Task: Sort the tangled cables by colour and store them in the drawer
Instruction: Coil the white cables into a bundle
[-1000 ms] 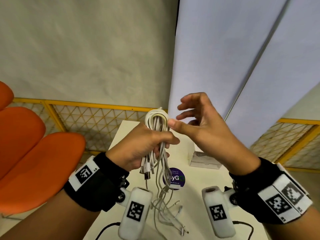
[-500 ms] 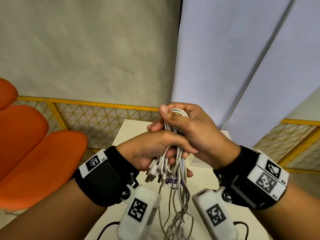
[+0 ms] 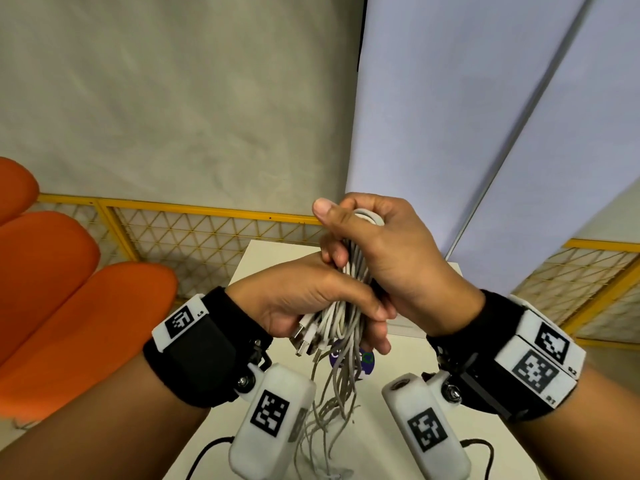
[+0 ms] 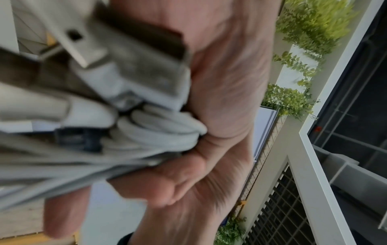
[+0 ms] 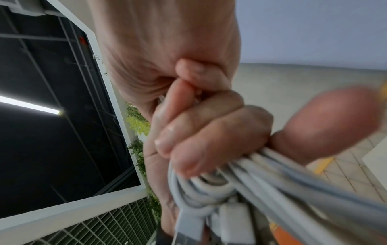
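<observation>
Both grips are closed on the same bundle of white cables [image 3: 346, 306], which is held up in the air above the table [image 3: 398, 445], not resting on it. Nearest to the person, the loose cable tails [image 3: 332, 407] hang down between the two wrist cameras toward the near part of the table, and some thin ends seem to reach the surface. Above them, the left hand [image 3: 304, 299] wraps its fingers around the lower part of the bundle, where several USB plugs [image 3: 304, 337] stick out below the fist. The left wrist view shows these plugs very close, pressed against the palm [image 4: 226, 92]. Just above and touching it, the right hand [image 3: 384, 258] clamps the folded top of the bundle; the right wrist view shows the fingers [image 5: 209, 132] curled tight around the loops [image 5: 209, 187].

I think the main risk comes from the hanging tails. They are still mixed together, so if the hands pull apart quickly, the strands can tighten into a knot instead of separating. A tail can also catch on a wrist camera or on the small clear box [image 3: 408, 327] standing farther back on the table, and drag it. If one hand loosens before the other has full hold, the folded loops can spring open and fall. No drawer is visible, so the way to it cannot be judged.
</observation>
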